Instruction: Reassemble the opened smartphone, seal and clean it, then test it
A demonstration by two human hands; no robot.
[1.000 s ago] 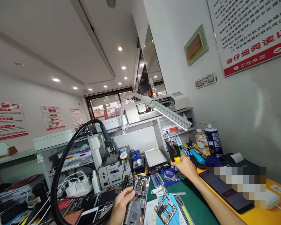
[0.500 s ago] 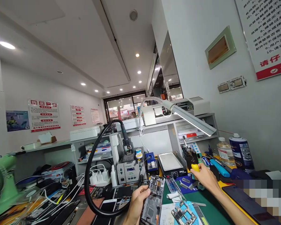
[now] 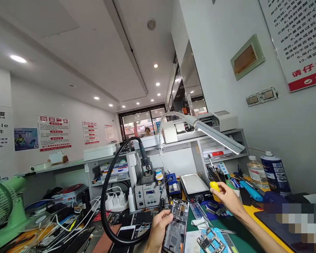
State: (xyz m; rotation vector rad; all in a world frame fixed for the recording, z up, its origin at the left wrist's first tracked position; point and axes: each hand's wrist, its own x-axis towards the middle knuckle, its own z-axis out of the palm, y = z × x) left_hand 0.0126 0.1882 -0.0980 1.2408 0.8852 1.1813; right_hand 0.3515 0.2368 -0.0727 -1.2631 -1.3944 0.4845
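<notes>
My left hand (image 3: 158, 230) grips an opened phone (image 3: 176, 225) along its left side. Its circuit board shows at the top and the lower part of the frame is tilted towards me. My right hand (image 3: 228, 198) is closed on a small yellow object (image 3: 215, 188), which looks like a handle; its other end cannot be made out. That hand is up over the right side of the bench, near the flat heating plate (image 3: 193, 183). Below, between the hands, a loose phone circuit board (image 3: 209, 240) lies on a light blue pad.
A soldering station (image 3: 150, 194) with a looping black hose (image 3: 103, 196) stands at the left. An LED lamp (image 3: 221, 137) reaches overhead. On the right are a clear bottle (image 3: 256, 172), a spray can (image 3: 275, 174) and a dark tablet-like panel (image 3: 281, 230). A green fan (image 3: 13, 203) stands far left.
My right hand, with the yellow object, has moved slightly left and closer to the heating plate. My left hand still holds the phone. The whole view has shifted a little right and down.
</notes>
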